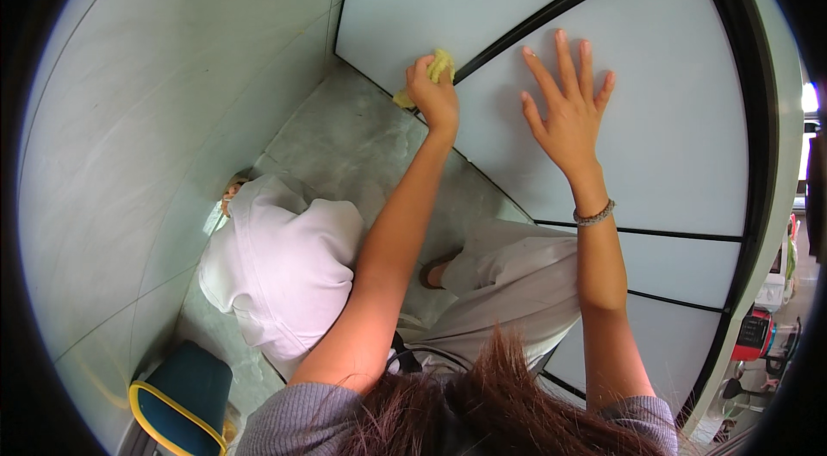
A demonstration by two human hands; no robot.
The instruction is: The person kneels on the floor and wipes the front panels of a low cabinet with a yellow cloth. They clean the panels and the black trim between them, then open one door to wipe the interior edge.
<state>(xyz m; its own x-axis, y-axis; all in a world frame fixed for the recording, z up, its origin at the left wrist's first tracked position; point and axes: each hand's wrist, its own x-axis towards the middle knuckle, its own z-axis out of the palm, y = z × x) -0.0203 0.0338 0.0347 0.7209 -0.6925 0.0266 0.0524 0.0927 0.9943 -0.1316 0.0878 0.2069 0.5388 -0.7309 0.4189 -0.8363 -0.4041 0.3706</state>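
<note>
My left hand (434, 97) grips a crumpled yellow cloth (442, 63) low on the cabinet front, beside a black trim strip (517, 30) between two panels. Part of the cloth hangs out below the fingers, near the floor; the rest is hidden in my grasp. Further right, my right hand (568, 107) rests with fingers spread on a pale cabinet panel (672, 120) edged in black. Nothing is in that hand, and a braided bracelet circles its wrist.
A tiled wall (174, 101) rises on the left, above a grey tiled floor (349, 126). A dark teal bin with a yellow rim (187, 385) stands at lower left. My bent knees flank the arms. On the right, a counter edge (785, 152) borders several items, including a red appliance (753, 334).
</note>
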